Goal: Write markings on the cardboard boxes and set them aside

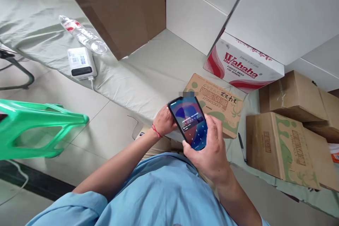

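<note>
Head view: phone [189, 123] between the hands, right hand [210, 153] gripping its lower edges, left hand [164, 120] curled at its side, hold unclear; a steady right grip should best keep it readable

Clear plastic bottle [84, 37] just lying on its side on a pale green cloth [156, 58], right by a white power bank [81, 61] with a cable [92, 85] plugged in. There's a green plastic stool [29, 113] off to the left too. Over on the right: a red-and-white Wahaha carton [243, 63], plus a pen [242, 147] beside a brown coconut box [280, 148].
</note>
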Demonstrator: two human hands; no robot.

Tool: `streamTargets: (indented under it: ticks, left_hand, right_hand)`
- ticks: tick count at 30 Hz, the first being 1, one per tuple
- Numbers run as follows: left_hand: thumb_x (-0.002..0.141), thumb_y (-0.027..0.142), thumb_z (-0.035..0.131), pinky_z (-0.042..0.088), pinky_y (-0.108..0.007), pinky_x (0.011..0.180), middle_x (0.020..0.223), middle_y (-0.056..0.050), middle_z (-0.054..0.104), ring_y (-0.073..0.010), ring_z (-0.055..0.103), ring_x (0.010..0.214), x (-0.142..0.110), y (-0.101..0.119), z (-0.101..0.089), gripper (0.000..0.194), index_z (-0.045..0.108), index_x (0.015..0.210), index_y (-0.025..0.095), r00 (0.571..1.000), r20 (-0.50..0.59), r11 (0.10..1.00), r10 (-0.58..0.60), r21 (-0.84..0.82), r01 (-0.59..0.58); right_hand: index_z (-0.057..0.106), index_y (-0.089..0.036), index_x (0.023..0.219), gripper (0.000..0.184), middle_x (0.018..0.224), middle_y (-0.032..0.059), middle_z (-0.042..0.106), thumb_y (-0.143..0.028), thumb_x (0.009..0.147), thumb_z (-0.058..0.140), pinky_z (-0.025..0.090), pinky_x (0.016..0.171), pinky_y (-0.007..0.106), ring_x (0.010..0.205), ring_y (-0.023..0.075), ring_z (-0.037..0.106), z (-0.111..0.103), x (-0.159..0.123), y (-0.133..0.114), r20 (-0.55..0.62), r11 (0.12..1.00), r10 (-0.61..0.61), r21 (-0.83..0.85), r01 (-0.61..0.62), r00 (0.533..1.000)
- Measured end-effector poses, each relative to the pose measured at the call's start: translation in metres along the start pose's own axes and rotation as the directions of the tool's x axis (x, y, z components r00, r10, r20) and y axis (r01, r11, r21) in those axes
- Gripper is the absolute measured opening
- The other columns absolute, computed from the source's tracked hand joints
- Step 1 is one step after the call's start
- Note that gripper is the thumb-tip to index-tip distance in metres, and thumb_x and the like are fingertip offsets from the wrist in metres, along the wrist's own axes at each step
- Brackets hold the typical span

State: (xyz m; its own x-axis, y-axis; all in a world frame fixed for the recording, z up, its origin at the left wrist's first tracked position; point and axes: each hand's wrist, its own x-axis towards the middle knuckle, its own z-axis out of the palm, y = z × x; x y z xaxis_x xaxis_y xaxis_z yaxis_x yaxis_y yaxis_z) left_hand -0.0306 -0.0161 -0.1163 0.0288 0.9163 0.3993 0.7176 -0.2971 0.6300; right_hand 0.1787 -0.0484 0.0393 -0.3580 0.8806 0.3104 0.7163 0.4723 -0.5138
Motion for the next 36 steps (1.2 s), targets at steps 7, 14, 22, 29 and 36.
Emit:
streamTargets:
  ticks: [7,14,22,29,36]
  left_hand:
    - [0.098,0.044,0.063,0.061,-0.061,0.111,0.128,-0.015,0.080,-0.0369,0.074,0.126,0.004,0.001,-0.004,0.045,0.073,0.136,0.023,0.998,0.050,0.994,0.032,-0.105,-0.026]
    - [0.101,0.059,0.064,0.063,-0.057,0.105,0.129,-0.020,0.075,-0.0386,0.074,0.123,-0.002,0.000,0.002,0.058,0.062,0.142,0.017,0.999,-0.038,0.999,-0.030,0.044,0.032]
    - [0.103,0.064,0.063,0.061,-0.054,0.105,0.133,-0.023,0.072,-0.0385,0.074,0.121,-0.004,-0.001,0.004,0.068,0.052,0.147,0.014,0.996,-0.080,0.995,0.037,0.095,-0.029]
    - [0.100,0.059,0.070,0.062,-0.055,0.107,0.134,-0.022,0.071,-0.0396,0.072,0.126,-0.002,0.002,-0.001,0.066,0.053,0.146,0.016,0.999,-0.047,0.998,-0.023,0.063,0.026]
    - [0.106,0.053,0.065,0.067,-0.050,0.103,0.141,-0.019,0.065,-0.0318,0.071,0.129,-0.017,0.020,-0.022,0.055,0.050,0.147,0.020,0.972,-0.114,0.974,-0.204,-0.127,0.189]
  right_hand:
    - [0.040,-0.021,0.160,0.089,0.144,0.0185,0.056,-0.036,0.081,0.077,0.070,0.094,0.050,0.125,0.0342,0.070,0.005,-0.003,-0.004,-0.016,1.000,-0.013,-0.002,0.013,1.000]
    - [0.052,-0.021,0.153,0.081,0.139,0.0172,0.061,-0.045,0.082,0.081,0.061,0.110,0.059,0.129,0.0350,0.067,-0.017,-0.002,0.019,-0.104,0.996,0.070,0.057,-0.064,0.992]
    - [0.052,-0.013,0.155,0.103,0.136,0.0190,0.068,-0.065,0.073,0.088,0.058,0.109,0.059,0.116,0.0335,0.073,-0.071,-0.054,0.125,-0.443,0.757,0.650,0.307,-0.577,0.617]
    - [0.062,-0.014,0.142,0.098,0.136,0.0234,0.065,-0.074,0.068,0.081,0.049,0.117,0.062,0.134,0.0455,0.062,-0.059,-0.101,0.155,-0.251,0.597,0.746,-0.159,-0.786,0.617]
    - [0.059,-0.007,0.147,0.098,0.131,0.0245,0.063,-0.070,0.074,0.072,0.056,0.104,0.052,0.120,0.0424,0.068,-0.013,-0.093,0.162,-0.122,0.603,0.769,-0.190,-0.775,0.628]
